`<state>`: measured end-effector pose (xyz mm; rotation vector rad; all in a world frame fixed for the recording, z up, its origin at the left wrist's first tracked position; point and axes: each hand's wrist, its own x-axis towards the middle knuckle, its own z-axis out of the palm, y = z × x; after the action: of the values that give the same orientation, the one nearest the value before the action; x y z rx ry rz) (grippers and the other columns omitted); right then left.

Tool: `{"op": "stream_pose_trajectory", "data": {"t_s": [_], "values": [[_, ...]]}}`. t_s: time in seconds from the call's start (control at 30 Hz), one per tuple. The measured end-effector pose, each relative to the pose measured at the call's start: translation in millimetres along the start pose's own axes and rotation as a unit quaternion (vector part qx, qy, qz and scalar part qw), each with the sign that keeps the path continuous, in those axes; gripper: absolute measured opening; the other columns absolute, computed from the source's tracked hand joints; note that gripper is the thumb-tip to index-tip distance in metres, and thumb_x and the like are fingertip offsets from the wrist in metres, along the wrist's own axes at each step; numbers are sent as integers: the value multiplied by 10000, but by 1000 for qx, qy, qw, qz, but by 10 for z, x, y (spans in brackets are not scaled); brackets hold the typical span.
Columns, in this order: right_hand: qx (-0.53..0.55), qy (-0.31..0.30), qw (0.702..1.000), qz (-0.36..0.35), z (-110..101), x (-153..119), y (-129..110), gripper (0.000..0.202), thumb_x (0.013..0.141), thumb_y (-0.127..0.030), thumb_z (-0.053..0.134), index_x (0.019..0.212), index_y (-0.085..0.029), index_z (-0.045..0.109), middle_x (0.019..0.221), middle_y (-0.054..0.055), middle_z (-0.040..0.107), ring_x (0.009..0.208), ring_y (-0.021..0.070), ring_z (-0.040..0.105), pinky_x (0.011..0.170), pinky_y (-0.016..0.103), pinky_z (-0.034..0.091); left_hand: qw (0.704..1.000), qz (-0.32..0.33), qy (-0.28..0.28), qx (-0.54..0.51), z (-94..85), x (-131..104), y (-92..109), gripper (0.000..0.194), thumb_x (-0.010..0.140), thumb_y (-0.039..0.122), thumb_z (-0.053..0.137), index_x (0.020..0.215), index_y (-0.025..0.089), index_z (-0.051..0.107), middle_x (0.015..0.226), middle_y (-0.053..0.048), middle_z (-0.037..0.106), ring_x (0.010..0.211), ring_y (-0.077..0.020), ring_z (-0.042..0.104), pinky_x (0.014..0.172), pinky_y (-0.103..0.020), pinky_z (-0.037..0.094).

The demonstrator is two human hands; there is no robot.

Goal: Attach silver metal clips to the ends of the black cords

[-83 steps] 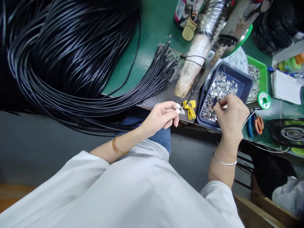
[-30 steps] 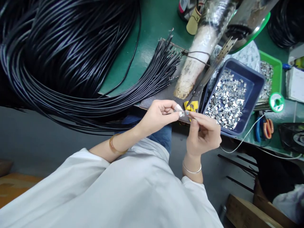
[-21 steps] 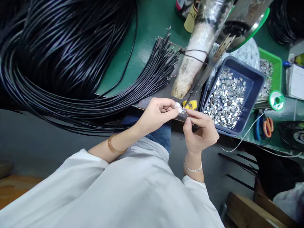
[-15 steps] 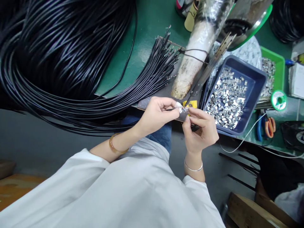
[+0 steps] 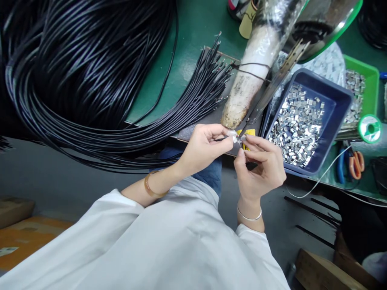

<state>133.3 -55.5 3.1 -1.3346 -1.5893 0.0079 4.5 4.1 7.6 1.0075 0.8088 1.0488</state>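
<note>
My left hand (image 5: 204,145) pinches a thin black cable (image 5: 220,139) near its end, and my right hand (image 5: 261,167) pinches a small shiny metal piece (image 5: 242,138) between thumb and fingers, just beside that end. Beyond lie a dirt-stained, plastic-wrapped white cylinder (image 5: 248,82) and a smooth blue tray (image 5: 334,108) of angular silvery clips (image 5: 299,129).

A single head-worn camera looks steeply down and forward over the wearer's white top (image 5: 181,237), which looms closest across the bottom of its wide view. The left hand (image 5: 201,147) and right hand (image 5: 261,167) sit near mid-frame, at arm's reach. Beyond them, the green workbench (image 5: 189,28) spans the upper part, its near edge slanting down toward the right.
</note>
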Motion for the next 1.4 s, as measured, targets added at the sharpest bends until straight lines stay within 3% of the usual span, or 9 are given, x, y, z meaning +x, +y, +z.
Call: {"op": "stream_pose_trajectory", "data": {"t_s": [0.37, 0.6, 0.83, 1.1, 1.2, 1.3, 1.4], "values": [[-10, -10, 1000, 19, -11, -45, 36, 220, 760, -62, 685, 907, -204, 605, 1049, 33, 702, 880, 140, 703, 598, 236, 604, 999, -5, -14, 37, -23, -43, -37, 67, 718, 145, 668, 716, 110, 725, 666, -5, 683, 641, -89, 611, 611, -180, 494], [-25, 16, 1000, -1, 15, 9, -24, 242, 714, -12, 711, 874, -182, 643, 1038, 41, 710, 904, 151, 706, 685, 274, 640, 998, 12, 6, 67, -2, -58, 2, 99, 739, 177, 661, 709, 108, 725, 588, 9, 614, 508, -44, 483, 478, -154, 378], [-14, 25, 1000, -14, 45, -29, -19, 205, 738, -37, 681, 850, -185, 594, 1033, 40, 721, 859, 144, 718, 703, 275, 642, 1000, -5, -14, 11, -34, -23, -8, 53, 678, 115, 666, 650, 112, 711, 619, 9, 648, 573, -54, 532, 568, -158, 451], [-96, 41, 993, -60, 50, -37, 4, 200, 752, -85, 715, 879, -211, 627, 970, 8, 752, 830, 124, 720, 718, 237, 605, 999, -22, -29, 21, -32, -27, 12, 28, 673, 139, 680, 667, 113, 685, 561, 35, 544, 517, -35, 412, 487, -162, 347], [-59, 19, 998, 6, 31, -27, -18, 177, 769, -85, 700, 877, -212, 639, 912, -5, 751, 794, 109, 715, 640, 200, 579, 998, -36, -38, 31, -46, -65, 35, 59, 692, 157, 671, 661, 113, 648, 513, 57, 442, 481, -26, 338, 449, -165, 278], [12, 11, 996, 93, -7, -21, -47, 131, 800, -107, 674, 879, -205, 641, 860, -7, 733, 751, 112, 711, 572, 201, 563, 996, -50, -64, 43, -64, -122, 43, 82, 727, 173, 655, 680, 113, 626, 525, 51, 440, 485, -32, 359, 462, -172, 298], [3, 25, 997, 66, -36, -17, -70, 148, 764, -89, 708, 835, -200, 642, 869, -3, 734, 730, 109, 701, 575, 209, 556, 994, -30, -87, 59, -72, -169, 29, 90, 768, 191, 645, 743, 105, 648, 587, 22, 519, 537, -52, 443, 510, -184, 364]]}}
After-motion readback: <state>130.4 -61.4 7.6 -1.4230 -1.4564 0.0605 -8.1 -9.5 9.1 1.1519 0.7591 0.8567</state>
